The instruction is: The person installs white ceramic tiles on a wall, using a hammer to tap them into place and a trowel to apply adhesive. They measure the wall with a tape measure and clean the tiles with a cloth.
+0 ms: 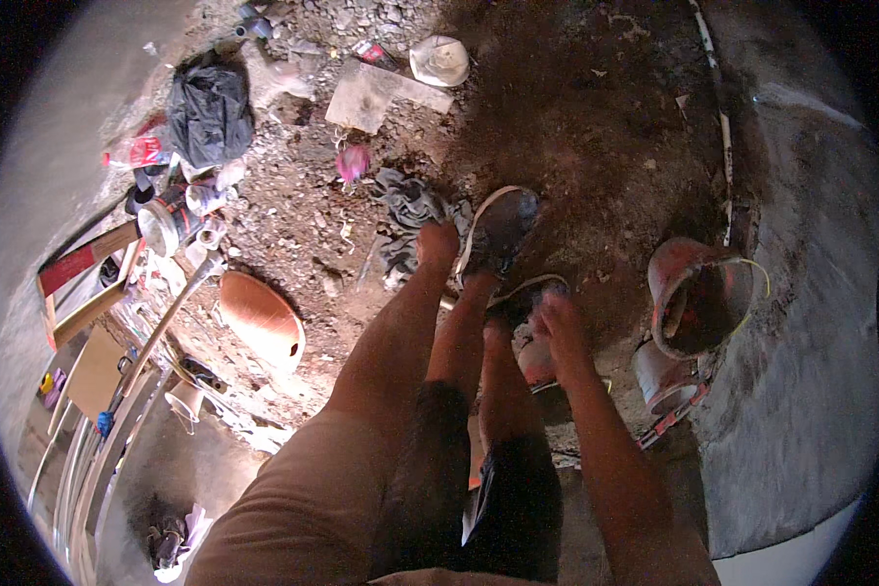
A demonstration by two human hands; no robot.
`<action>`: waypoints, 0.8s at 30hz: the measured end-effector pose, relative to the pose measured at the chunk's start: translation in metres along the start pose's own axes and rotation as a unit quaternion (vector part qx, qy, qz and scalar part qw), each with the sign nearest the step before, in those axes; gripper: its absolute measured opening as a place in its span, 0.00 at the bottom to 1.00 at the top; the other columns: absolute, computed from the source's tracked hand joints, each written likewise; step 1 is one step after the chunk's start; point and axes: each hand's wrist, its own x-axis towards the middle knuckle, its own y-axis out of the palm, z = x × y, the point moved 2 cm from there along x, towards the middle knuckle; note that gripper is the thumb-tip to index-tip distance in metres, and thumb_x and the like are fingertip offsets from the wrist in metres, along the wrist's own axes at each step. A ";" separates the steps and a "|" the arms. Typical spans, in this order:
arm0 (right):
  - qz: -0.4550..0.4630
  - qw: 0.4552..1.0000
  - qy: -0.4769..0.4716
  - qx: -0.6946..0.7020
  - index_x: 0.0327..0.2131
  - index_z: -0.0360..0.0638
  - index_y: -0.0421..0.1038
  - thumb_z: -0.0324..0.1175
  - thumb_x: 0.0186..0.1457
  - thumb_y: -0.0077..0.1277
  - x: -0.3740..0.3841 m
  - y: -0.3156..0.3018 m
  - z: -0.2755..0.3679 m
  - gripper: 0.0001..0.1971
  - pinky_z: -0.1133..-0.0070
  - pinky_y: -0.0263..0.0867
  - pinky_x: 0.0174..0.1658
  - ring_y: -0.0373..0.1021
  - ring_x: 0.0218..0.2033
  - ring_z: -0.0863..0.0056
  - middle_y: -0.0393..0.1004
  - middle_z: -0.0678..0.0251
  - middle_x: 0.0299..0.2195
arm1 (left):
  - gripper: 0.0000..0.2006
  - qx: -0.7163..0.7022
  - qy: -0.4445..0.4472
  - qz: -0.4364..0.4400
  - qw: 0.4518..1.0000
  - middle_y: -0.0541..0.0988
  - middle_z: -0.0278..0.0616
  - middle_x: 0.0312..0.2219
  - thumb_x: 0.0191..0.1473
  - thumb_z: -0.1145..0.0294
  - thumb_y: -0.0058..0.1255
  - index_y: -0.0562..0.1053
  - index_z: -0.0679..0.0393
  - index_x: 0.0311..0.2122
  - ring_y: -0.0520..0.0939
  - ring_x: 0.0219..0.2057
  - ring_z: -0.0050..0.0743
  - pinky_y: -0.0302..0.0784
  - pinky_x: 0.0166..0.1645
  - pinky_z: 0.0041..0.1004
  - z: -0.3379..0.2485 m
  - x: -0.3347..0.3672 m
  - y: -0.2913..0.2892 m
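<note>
My left hand (438,244) is closed on a crumpled grey cloth (407,200), which hangs beside my left shoe (504,223). The shoe is dark with a pale sole edge and stands on the dirt. Close to my other shoe (529,293), partly hidden behind my leg, is my right hand (560,320). It looks blurred, and its fingers cannot be made out well enough to tell whether they hold anything.
Rubble and dirt (596,127) cover the floor. Dirty buckets (679,273) stand on the right by a grey wall. To the left are an orange basin (261,317), a black plastic bag (210,112), a bottle (146,151) and a wooden frame (88,259). Flat board pieces (361,96) lie ahead.
</note>
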 end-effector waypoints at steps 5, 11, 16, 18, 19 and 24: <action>-0.033 0.996 -0.008 -0.088 0.50 0.39 0.72 0.41 0.64 0.51 -0.030 -0.091 -0.130 0.18 0.72 0.69 0.41 0.72 0.39 0.74 0.75 0.62 0.41 | 0.20 0.122 0.059 -0.028 0.990 0.82 0.54 0.43 0.57 0.55 0.53 0.77 0.62 0.46 0.83 0.47 0.49 0.78 0.53 0.41 0.037 0.107 -0.047; -0.120 0.979 0.140 -0.090 0.51 0.39 0.71 0.39 0.63 0.52 -0.172 -0.175 -0.113 0.17 0.74 0.72 0.35 0.75 0.32 0.72 0.76 0.61 0.39 | 0.17 -0.587 -0.065 -0.002 0.807 0.81 0.42 0.38 0.67 0.60 0.45 0.72 0.57 0.54 0.81 0.39 0.36 0.77 0.45 0.35 0.026 -0.051 -0.048; -0.064 0.994 0.044 0.077 0.53 0.37 0.69 0.38 0.61 0.55 -0.237 -0.192 -0.106 0.21 0.72 0.74 0.36 0.76 0.32 0.69 0.77 0.60 0.39 | 0.19 -0.574 0.173 -0.131 0.789 0.81 0.48 0.45 0.66 0.60 0.48 0.73 0.64 0.54 0.80 0.43 0.33 0.76 0.46 0.35 0.056 -0.146 -0.232; -0.055 0.998 -0.024 0.023 0.54 0.37 0.68 0.38 0.60 0.57 -0.263 -0.186 -0.087 0.22 0.72 0.74 0.36 0.76 0.32 0.69 0.77 0.61 0.39 | 0.15 -0.256 0.187 -0.217 0.923 0.83 0.49 0.44 0.63 0.67 0.51 0.76 0.65 0.50 0.82 0.44 0.34 0.76 0.49 0.35 0.048 -0.205 -0.308; -0.065 0.997 -0.005 0.028 0.54 0.38 0.68 0.38 0.60 0.57 -0.289 -0.183 -0.066 0.22 0.72 0.74 0.36 0.76 0.32 0.70 0.77 0.61 0.39 | 0.15 -0.207 0.193 -0.215 0.935 0.83 0.48 0.43 0.62 0.68 0.51 0.77 0.65 0.49 0.82 0.44 0.35 0.76 0.49 0.35 0.004 -0.263 -0.343; -0.120 0.992 0.023 0.038 0.52 0.41 0.71 0.35 0.58 0.60 -0.355 -0.144 0.088 0.20 0.72 0.73 0.34 0.76 0.32 0.71 0.77 0.61 0.41 | 0.12 -0.264 0.333 -0.303 0.853 0.85 0.44 0.39 0.60 0.69 0.52 0.79 0.63 0.44 0.83 0.40 0.35 0.75 0.49 0.34 -0.010 -0.355 -0.497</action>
